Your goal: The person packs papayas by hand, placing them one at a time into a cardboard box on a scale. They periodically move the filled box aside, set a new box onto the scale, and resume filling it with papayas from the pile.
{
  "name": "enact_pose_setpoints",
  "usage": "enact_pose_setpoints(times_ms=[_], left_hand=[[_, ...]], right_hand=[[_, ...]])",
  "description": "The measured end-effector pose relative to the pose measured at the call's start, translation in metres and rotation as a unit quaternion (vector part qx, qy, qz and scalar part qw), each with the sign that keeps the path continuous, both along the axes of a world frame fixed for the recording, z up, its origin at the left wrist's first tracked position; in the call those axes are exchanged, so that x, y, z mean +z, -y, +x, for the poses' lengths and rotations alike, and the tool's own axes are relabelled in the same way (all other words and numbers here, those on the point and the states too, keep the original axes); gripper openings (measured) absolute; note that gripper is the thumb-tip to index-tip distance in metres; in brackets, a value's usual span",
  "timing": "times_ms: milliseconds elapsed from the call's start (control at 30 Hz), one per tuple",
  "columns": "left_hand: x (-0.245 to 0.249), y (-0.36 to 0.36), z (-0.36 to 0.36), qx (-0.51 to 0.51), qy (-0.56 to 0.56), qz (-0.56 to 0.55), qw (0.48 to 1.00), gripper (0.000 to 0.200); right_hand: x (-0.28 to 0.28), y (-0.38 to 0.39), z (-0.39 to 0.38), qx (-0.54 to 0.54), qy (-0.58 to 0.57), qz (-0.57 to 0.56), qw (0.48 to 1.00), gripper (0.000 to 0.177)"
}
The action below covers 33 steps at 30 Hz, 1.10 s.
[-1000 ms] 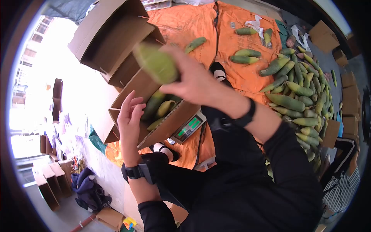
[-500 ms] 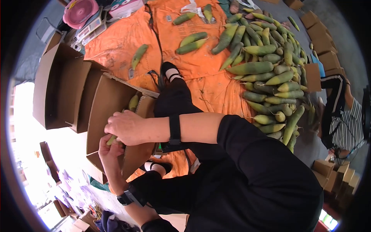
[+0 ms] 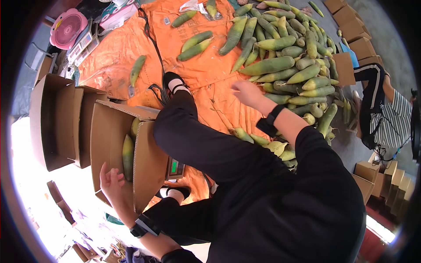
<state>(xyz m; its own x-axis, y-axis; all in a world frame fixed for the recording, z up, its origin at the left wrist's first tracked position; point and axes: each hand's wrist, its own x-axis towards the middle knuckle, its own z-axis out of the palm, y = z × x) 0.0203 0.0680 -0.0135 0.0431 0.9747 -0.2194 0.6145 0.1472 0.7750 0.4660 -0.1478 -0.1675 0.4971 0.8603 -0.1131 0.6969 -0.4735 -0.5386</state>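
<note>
My left hand (image 3: 112, 182) is at the near edge of an open cardboard box (image 3: 150, 164), its fingers apart and empty. Inside the box a long green radish (image 3: 127, 158) lies along the wall, and part of another radish (image 3: 135, 126) shows above it. My right hand (image 3: 247, 93) is above the orange sheet (image 3: 206, 90), beside a large pile of green radishes (image 3: 274, 65). Its fingers are loosely bent, with nothing visible in them. Under the box's side, a scale (image 3: 174, 168) shows a lit green display.
More empty boxes (image 3: 55, 122) stand left of the box. Loose radishes (image 3: 137, 70) lie on the sheet. A pink fan (image 3: 69, 28) is at the upper left. Another person in a striped top (image 3: 390, 118) is at the right, near stacked cartons (image 3: 351, 24). My legs extend between box and pile.
My right hand has left the box and moved right to the radish pile. My left hand has opened and shifted slightly left and down. The radish inside the box now shows uncovered. The view has shifted.
</note>
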Motion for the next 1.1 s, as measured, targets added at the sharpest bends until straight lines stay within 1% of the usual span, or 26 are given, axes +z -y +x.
enact_pose_setpoints(times_ms=[33,67,100,167,233,367,467,567,633,700,733,767,800,833,867,900,933,1000,1033,1100], left_hand=[[-0.001,-0.003,-0.005,-0.008,-0.019,0.007,1.000,0.038],[-0.003,-0.003,-0.010,-0.015,-0.030,0.017,0.999,0.036],[-0.002,-0.001,-0.011,-0.015,-0.033,0.014,0.999,0.036],[-0.002,0.004,-0.010,-0.008,-0.042,0.033,0.999,0.033],[-0.001,0.006,-0.011,-0.003,-0.036,0.030,0.999,0.034],[-0.001,0.006,-0.012,0.012,-0.042,0.028,0.999,0.033],[-0.005,0.005,-0.014,0.013,-0.022,0.027,0.999,0.033],[0.004,0.012,-0.001,0.012,-0.035,0.029,0.999,0.032],[0.003,0.012,-0.002,0.014,-0.034,0.032,0.999,0.031],[0.001,0.012,-0.004,0.021,-0.031,0.037,0.999,0.031],[0.000,0.011,-0.006,0.015,-0.011,0.035,0.999,0.031],[-0.002,0.010,-0.009,0.013,0.009,0.034,0.999,0.030],[-0.004,0.009,-0.013,0.032,0.006,0.042,0.999,0.030],[-0.009,0.008,-0.016,0.009,0.011,0.048,0.999,0.030],[-0.009,0.006,-0.019,-0.012,0.014,0.055,0.998,0.030],[-0.005,0.008,-0.014,-0.008,0.026,0.051,0.998,0.030],[0.003,0.013,-0.004,0.008,0.030,0.048,0.998,0.030],[-0.001,0.010,-0.008,0.005,0.057,0.040,0.998,0.029],[-0.003,0.009,-0.011,-0.005,0.052,0.054,0.997,0.028],[0.000,0.008,-0.012,-0.020,0.018,0.058,0.998,0.029]], right_hand=[[-0.021,0.025,0.014,-0.024,0.016,-0.099,0.995,0.021],[-0.041,0.053,0.024,-0.065,0.010,-0.152,0.986,0.022],[-0.048,0.079,0.030,-0.104,0.005,-0.206,0.973,0.023],[-0.046,0.124,0.037,-0.112,0.031,-0.308,0.944,0.026],[-0.039,0.161,0.038,-0.119,0.091,-0.397,0.905,0.028],[-0.024,0.211,0.047,-0.145,0.127,-0.496,0.846,0.028],[-0.023,0.241,0.052,-0.125,0.130,-0.528,0.830,0.028],[-0.019,0.246,0.050,-0.086,0.160,-0.543,0.820,0.028],[-0.019,0.243,0.053,-0.081,0.169,-0.536,0.823,0.031],[-0.010,0.235,0.061,-0.101,0.234,-0.429,0.867,0.029],[-0.004,0.231,0.062,-0.150,0.266,-0.384,0.871,0.026],[-0.020,0.244,0.072,-0.186,0.328,-0.313,0.872,0.027],[-0.002,0.232,0.072,-0.243,0.278,-0.381,0.847,0.034],[0.000,0.237,0.076,-0.280,0.242,-0.374,0.851,0.036],[0.016,0.223,0.068,-0.331,0.195,-0.420,0.822,0.036],[0.008,0.233,0.081,-0.340,0.112,-0.459,0.813,0.038],[-0.030,0.270,0.102,-0.291,0.123,-0.452,0.834,0.039],[-0.021,0.259,0.101,-0.301,0.110,-0.473,0.821,0.034],[-0.026,0.268,0.105,-0.267,0.138,-0.470,0.830,0.032],[-0.055,0.297,0.130,-0.213,0.190,-0.458,0.842,0.031]])
